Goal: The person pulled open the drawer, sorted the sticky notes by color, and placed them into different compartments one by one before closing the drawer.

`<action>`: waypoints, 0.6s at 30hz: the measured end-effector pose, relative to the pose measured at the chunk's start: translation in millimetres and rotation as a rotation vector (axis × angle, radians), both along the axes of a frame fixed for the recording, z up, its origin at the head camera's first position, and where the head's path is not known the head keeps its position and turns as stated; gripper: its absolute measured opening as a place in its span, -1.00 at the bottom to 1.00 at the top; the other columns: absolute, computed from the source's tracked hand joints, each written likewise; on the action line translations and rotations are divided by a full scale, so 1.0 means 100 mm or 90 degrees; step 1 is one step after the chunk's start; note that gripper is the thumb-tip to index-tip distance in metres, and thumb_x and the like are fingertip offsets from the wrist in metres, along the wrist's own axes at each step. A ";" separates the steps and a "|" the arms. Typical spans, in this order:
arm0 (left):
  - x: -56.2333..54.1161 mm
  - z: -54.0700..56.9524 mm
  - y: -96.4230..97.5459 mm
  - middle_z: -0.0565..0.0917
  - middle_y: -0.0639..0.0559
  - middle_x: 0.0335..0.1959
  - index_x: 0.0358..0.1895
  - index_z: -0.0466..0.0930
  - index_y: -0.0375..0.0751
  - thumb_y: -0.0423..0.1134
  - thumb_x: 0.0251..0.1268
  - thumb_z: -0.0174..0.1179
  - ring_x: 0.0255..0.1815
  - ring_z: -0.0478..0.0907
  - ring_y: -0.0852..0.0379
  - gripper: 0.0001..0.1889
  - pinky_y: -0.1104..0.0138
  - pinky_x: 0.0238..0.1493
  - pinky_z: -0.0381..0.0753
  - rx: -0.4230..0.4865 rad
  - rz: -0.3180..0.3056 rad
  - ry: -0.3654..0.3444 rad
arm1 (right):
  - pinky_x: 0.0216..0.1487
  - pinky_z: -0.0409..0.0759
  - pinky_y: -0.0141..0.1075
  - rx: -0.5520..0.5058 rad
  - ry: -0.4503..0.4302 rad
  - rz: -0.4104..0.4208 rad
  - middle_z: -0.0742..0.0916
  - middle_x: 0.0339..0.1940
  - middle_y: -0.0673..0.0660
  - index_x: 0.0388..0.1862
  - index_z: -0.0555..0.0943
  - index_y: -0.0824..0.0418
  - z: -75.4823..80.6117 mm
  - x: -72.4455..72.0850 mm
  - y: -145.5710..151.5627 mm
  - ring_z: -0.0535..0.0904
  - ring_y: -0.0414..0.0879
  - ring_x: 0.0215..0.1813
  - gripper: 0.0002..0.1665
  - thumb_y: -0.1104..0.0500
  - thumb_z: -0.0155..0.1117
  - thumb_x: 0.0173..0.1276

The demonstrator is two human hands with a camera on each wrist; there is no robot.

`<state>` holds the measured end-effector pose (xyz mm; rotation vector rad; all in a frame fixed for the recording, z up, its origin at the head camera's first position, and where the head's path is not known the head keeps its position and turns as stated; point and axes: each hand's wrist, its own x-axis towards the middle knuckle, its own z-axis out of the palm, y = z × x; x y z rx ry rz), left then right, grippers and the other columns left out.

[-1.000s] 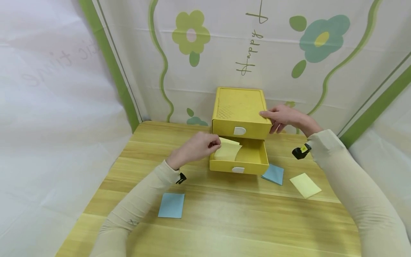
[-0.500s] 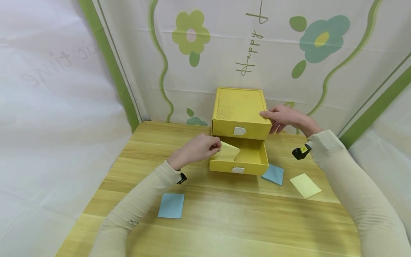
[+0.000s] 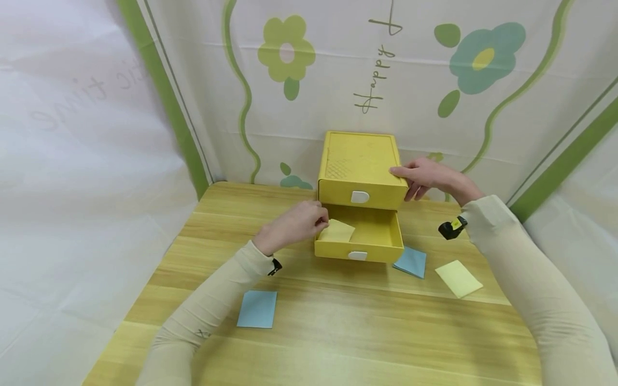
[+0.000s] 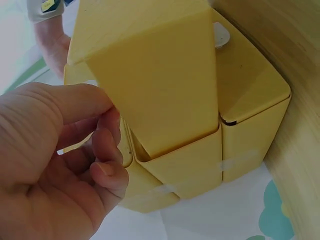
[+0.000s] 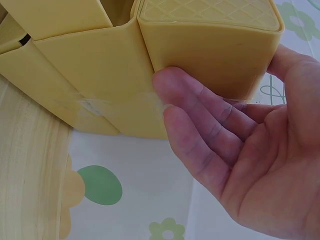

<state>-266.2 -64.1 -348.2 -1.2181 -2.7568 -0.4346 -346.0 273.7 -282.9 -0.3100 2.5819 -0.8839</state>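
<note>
A yellow two-drawer box stands at the back of the table, its lower drawer pulled out and its upper one closed. My left hand reaches over the lower drawer's left wall, thumb and index finger pinching a yellow sticky note at its left edge. The note slants inside the drawer. In the left wrist view the drawer wall hides the note, and the fingers are curled. My right hand rests on the box's right front corner, thumb on top, loosely bent fingers against the side.
Blue sticky notes lie right of the open drawer, with a yellow sticky note farther right. Another blue sticky note lies at the front left. A flowered curtain hangs close behind the box.
The yellow sticky note has sunk lower and slightly left into the drawer, with my left hand shifting a little left. The right hand and the box have stayed put.
</note>
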 end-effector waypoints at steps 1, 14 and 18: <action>0.00 0.00 0.00 0.67 0.01 -0.32 -0.28 0.71 -0.22 -0.31 0.38 0.19 -0.27 0.57 0.15 -0.88 0.37 -0.19 0.60 0.004 0.005 0.002 | -0.27 0.73 -0.14 -0.001 0.001 0.002 0.68 -0.51 0.31 -0.51 0.38 0.32 0.00 0.00 0.00 0.77 0.02 -0.33 -0.28 -0.31 -0.08 0.50; -0.03 0.08 -0.07 0.67 -0.02 -0.30 -0.23 0.69 -0.27 -0.30 0.38 0.19 -0.28 0.57 0.14 -0.88 0.38 -0.20 0.61 0.075 0.022 -0.008 | -0.29 0.73 -0.14 -0.006 -0.003 0.008 0.71 -0.48 0.31 -0.49 0.39 0.31 0.03 0.01 -0.01 0.77 0.02 -0.35 -0.27 -0.34 -0.06 0.47; -0.08 0.11 -0.10 0.63 0.05 -0.42 -0.26 0.68 -0.22 -0.25 0.41 0.17 -0.43 0.48 0.21 -0.85 0.43 -0.34 0.52 0.098 0.044 0.034 | -0.29 0.73 -0.15 -0.004 -0.002 0.009 0.69 -0.50 0.30 -0.50 0.38 0.30 0.02 0.01 -0.01 0.77 0.01 -0.34 -0.27 -0.34 -0.06 0.47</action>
